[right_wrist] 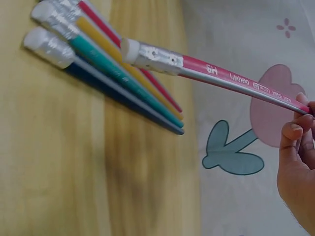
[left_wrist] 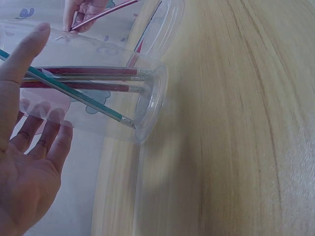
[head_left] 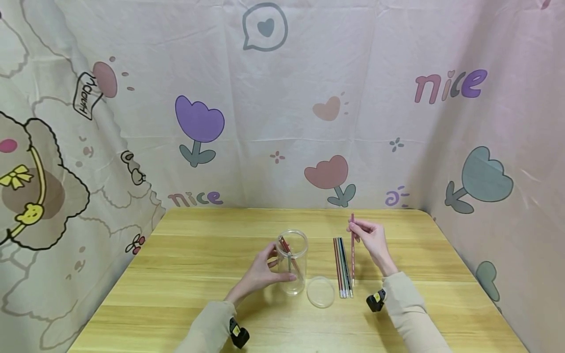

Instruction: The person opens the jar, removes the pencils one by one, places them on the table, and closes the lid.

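Observation:
My left hand (head_left: 259, 272) holds a clear plastic jar (head_left: 295, 288) upright on the table, thumb on the near side and fingers around the far side. Several pencils, red ones and a green pencil (left_wrist: 81, 95) among them, lean inside it with their eraser ends at the bottom. To the right, my right hand (head_left: 373, 241) pinches a pink pencil (right_wrist: 236, 81) near its upper end, eraser end pointing down. Beside that pencil lies a row of pencils (head_left: 342, 269) in red, yellow, green and dark blue, their erasers toward me.
A round clear lid (head_left: 321, 292) lies flat between the jar and the pencil row. The wooden table (head_left: 198, 274) is backed by a printed cloth (head_left: 269, 117), which also hangs along both sides.

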`<state>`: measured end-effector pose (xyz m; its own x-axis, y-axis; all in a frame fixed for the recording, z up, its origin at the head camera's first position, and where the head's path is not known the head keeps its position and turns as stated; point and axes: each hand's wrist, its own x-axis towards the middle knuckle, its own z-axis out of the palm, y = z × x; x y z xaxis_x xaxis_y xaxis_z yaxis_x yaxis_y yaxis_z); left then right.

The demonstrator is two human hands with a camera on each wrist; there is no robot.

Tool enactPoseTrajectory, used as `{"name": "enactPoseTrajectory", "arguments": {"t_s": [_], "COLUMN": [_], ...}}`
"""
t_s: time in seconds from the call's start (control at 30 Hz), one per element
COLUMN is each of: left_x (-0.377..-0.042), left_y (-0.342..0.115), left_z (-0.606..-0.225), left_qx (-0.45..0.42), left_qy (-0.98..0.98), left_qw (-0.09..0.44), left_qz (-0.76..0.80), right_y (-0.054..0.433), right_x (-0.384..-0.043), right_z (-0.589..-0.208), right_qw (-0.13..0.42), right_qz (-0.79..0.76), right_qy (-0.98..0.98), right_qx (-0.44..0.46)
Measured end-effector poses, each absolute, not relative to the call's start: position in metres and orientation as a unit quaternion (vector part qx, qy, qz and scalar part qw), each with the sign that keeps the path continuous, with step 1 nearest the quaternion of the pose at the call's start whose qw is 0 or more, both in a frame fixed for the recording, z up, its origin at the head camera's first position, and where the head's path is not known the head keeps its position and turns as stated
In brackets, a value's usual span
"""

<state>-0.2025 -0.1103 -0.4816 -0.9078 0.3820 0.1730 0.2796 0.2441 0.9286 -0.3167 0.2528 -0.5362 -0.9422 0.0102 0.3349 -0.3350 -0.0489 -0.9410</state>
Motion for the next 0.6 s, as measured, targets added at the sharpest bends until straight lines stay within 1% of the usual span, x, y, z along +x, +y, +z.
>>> {"name": "enactPoseTrajectory", "arguments": {"t_s": [0.03, 0.1, 0.23, 0.33, 0.37, 0.5, 0.6], "left_x": [-0.202, -0.203, -0.203, -0.203, -0.203, -0.203, -0.204], "left_y": [-0.110, -0.110, -0.110, -0.110, -0.110, -0.110, -0.110], "left_z": [-0.482, -0.482, -0.481, -0.481, -0.481, -0.482, -0.482], "left_qx": [0.210, 0.210, 0.210, 0.211, 0.211, 0.214, 0.216], "left_qy": [0.788, 0.788, 0.788, 0.787, 0.788, 0.787, 0.786], "left_qw": [0.044, 0.044, 0.044, 0.043, 0.043, 0.042, 0.041], "left_qz": [0.577, 0.577, 0.578, 0.578, 0.577, 0.577, 0.577], "right_y": [0.256, 0.257, 0.249, 0.243, 0.244, 0.233, 0.229], "right_x": [-0.323, -0.326, -0.303, -0.286, -0.287, -0.268, -0.263], "right_z": [-0.546, -0.551, -0.528, -0.511, -0.513, -0.492, -0.485], "right_qw": [0.120, 0.116, 0.100, 0.089, 0.089, 0.075, 0.057], "right_qz": [0.712, 0.707, 0.718, 0.709, 0.700, 0.690, 0.686], "right_qy": [-0.682, -0.692, -0.678, -0.688, -0.700, -0.717, -0.725], "right_qx": [0.115, 0.095, 0.124, 0.124, 0.112, 0.072, 0.032]}}
